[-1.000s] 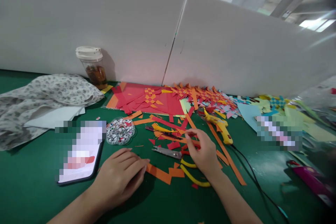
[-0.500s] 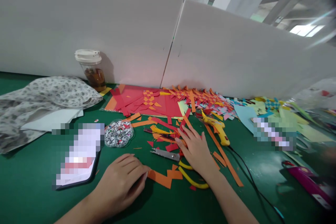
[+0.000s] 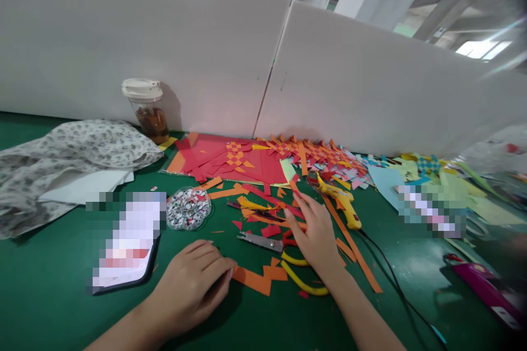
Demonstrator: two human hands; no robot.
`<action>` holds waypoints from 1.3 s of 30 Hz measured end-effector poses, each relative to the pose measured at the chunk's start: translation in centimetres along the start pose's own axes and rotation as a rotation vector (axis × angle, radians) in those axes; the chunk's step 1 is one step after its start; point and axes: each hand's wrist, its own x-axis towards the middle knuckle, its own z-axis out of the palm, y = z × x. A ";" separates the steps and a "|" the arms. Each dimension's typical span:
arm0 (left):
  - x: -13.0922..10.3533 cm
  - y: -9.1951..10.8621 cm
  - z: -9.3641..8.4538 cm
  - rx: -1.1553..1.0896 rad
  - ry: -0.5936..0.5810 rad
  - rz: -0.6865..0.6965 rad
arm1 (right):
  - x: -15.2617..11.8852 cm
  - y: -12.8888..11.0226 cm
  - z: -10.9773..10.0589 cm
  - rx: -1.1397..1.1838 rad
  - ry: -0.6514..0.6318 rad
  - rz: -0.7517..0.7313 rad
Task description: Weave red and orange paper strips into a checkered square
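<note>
Left hand pinches flat orange paper strip; right hand, unclenched, near long red paper strip. I judge: selecting; next needs pinch.

Green tabletop bore lidded cup, patterned cloth, phone, clear case, scissors, yellow glue gun; orange paper pieces lay scattered.

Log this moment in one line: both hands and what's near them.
left hand: pinching orange strip | right hand: open, over paper scraps | nearby: scissors, glue gun, phone
</note>
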 end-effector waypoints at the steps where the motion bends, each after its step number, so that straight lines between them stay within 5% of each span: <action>1: 0.0 0.0 0.0 0.001 0.006 0.001 | 0.0 -0.2 -0.2 0.024 0.084 0.004; 4: 0.0 0.0 0.0 -0.001 0.026 0.008 | -0.1 -0.8 -0.8 0.108 0.274 -0.017; 7: -0.1 -0.1 0.0 -0.041 0.062 0.009 | -0.4 -1.5 -1.1 0.138 0.313 -0.131; 14: -0.5 0.3 -0.1 -0.382 0.042 -0.311 | -1.5 -4.3 -1.5 -0.014 -0.029 -0.619; 19: -0.5 0.2 -0.1 -0.667 0.140 -0.506 | -2.4 -6.4 -1.7 0.009 -0.254 -0.800; 23: -0.1 0.0 -0.3 -0.777 0.166 -0.584 | -2.4 -6.7 -1.5 0.035 -0.366 -0.798; 28: 0.2 -0.1 -0.8 -0.830 0.203 -0.666 | -1.8 -5.6 -1.1 0.025 -0.345 -0.703; 39: 0.3 0.2 -0.5 -0.825 0.118 -0.581 | -2.3 -6.3 -1.4 0.066 -0.402 -0.738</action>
